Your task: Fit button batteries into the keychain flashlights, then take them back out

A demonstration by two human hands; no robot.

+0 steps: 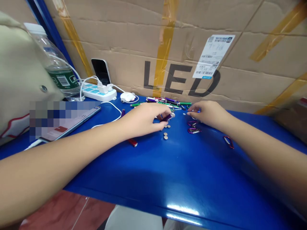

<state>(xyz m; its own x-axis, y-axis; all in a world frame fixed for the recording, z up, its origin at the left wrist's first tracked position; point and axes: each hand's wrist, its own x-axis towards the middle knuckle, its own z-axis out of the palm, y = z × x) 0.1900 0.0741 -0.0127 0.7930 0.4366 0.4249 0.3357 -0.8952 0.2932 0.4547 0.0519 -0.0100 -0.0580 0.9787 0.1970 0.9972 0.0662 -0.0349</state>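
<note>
My left hand pinches a short purple metal tube with a pale, shiny end, tilted up to the right; it looks like a mini flashlight body. Just below it, several button cells lie on the blue table. My right hand is bent low over the table with thumb and fingertips together; what they grip is hidden. A small silvery disc shows just left of those fingertips. Purple carabiners lie beneath my right hand, and a red carabiner sits by the right forearm.
Behind my hands is a pile of colored metal tubes against a large cardboard box. A red tube lies beside my left wrist. At left are a phone, a power strip, white cables and a water bottle.
</note>
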